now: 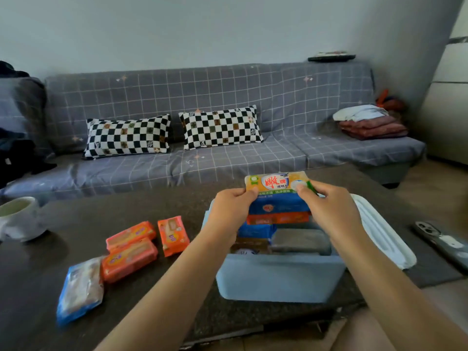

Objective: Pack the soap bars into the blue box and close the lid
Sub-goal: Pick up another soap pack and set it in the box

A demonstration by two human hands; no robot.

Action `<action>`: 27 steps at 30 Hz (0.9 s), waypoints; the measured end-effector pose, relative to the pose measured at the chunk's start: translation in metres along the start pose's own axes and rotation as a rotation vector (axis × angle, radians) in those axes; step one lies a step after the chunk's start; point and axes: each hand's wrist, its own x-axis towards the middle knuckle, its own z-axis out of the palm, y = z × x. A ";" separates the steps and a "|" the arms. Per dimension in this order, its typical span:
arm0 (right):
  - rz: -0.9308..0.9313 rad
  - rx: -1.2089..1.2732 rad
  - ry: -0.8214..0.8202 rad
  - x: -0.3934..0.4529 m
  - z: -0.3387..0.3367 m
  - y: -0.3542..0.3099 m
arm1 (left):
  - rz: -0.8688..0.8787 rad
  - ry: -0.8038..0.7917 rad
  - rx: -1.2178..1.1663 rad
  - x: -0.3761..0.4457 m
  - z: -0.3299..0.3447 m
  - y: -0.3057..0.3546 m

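So both hands are on one yellow soap bar [277,183], held over the far end of the blue box [278,279]. Left hand [229,209] pinches its left end between thumb and fingers, right hand [329,206] pinches the right end the same way.

The box already looks pretty stuffed at the far side: a blue-wrapped bar [278,205] and an orange one [277,218] stacked right under the yellow one, more packs lower down. My worry is height. If that stack rides above the rim, the white lid [385,236] lying just right of the box probably won't seat. Also four packs are still out on the dark table [50,262] to the left, three orange packs [131,249] and a blue pack [79,290] nearest me, so room might run out. The wrappers look slick too, so a stack could slide.

Writing: the yellow wrapper has big red Chinese characters on a white oval and smaller green text along the bottom, too soft for me to read properly. The rest is blurred.
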 end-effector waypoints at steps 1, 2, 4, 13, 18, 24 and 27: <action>0.010 -0.041 0.013 0.004 -0.006 0.006 | -0.007 -0.021 0.011 0.005 0.011 0.000; 0.024 -0.082 0.020 0.007 -0.012 0.012 | -0.014 -0.041 0.025 0.010 0.021 0.000; 0.057 -0.160 0.012 0.014 -0.020 0.021 | -0.032 -0.081 0.064 0.018 0.037 -0.001; 0.123 -0.496 -0.190 0.032 -0.009 0.047 | -0.081 -0.189 0.365 0.042 0.060 -0.019; 0.284 -0.497 -0.288 0.037 0.007 0.046 | -0.042 -0.160 0.410 0.039 0.071 -0.027; 0.358 -0.484 -0.328 0.035 0.007 0.045 | 0.003 -0.211 0.482 0.038 0.072 -0.032; 0.336 -0.428 -0.308 0.029 0.003 0.042 | 0.106 -0.214 0.618 0.038 0.068 -0.033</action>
